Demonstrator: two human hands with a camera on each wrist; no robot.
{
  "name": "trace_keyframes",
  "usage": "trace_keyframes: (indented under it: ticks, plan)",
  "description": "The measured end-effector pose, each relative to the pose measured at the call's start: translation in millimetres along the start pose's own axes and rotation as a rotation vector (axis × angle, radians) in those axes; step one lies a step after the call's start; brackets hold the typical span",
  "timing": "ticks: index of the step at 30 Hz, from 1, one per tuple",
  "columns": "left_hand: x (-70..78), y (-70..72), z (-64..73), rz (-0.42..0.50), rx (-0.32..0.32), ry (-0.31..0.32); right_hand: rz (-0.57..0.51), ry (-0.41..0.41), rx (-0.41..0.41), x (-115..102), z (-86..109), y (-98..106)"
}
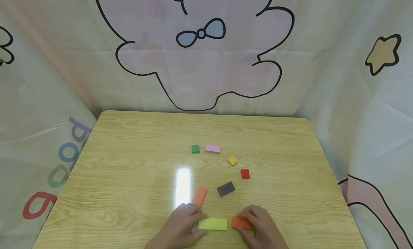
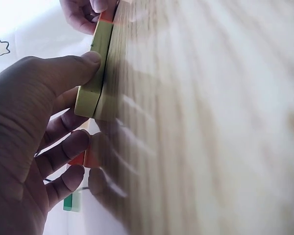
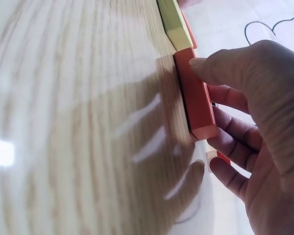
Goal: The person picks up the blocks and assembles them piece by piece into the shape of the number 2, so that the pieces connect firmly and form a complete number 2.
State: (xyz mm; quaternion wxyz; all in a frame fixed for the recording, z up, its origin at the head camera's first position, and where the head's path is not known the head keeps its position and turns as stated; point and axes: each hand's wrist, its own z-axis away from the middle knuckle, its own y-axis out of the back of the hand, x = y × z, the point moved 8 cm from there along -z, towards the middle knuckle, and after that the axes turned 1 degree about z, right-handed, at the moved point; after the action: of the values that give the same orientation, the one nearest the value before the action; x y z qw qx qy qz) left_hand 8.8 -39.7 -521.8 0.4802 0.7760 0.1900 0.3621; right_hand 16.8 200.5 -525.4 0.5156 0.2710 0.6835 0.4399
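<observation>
Near the table's front edge, my left hand (image 1: 181,225) pinches the left end of a long yellow-green block (image 1: 213,224) between thumb and forefinger. The left wrist view shows this yellow-green block (image 2: 90,95) lying on the tabletop, the other fingers spread loosely beyond it. To its right, my right hand (image 1: 259,224) grips an orange block (image 1: 239,223) by its long sides. A narrow gap parts the two blocks in the head view. In the right wrist view the orange block (image 3: 195,100) lies end to end with the yellow-green one. My right fingers partly cover it.
Just beyond my left hand lies a salmon block (image 1: 200,195), its near end hidden. Farther back are a dark grey block (image 1: 226,189), a red block (image 1: 245,173), a yellow block (image 1: 232,160), a pink block (image 1: 213,148) and a green block (image 1: 195,149). Printed cloth (image 1: 206,73) hangs behind the table.
</observation>
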Motion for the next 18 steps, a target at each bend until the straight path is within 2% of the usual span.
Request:
trace_keyframes:
  ticks: [6,18]
  plan:
    - [1.0,2.1,-2.3,-0.027,0.015,0.0,-0.003,0.022,0.0,-0.9,-1.4,-1.2]
    - [2.5,0.3,-4.3,-0.009,0.011,0.015,-0.018,0.06,0.012,-6.4,-3.3,-2.2]
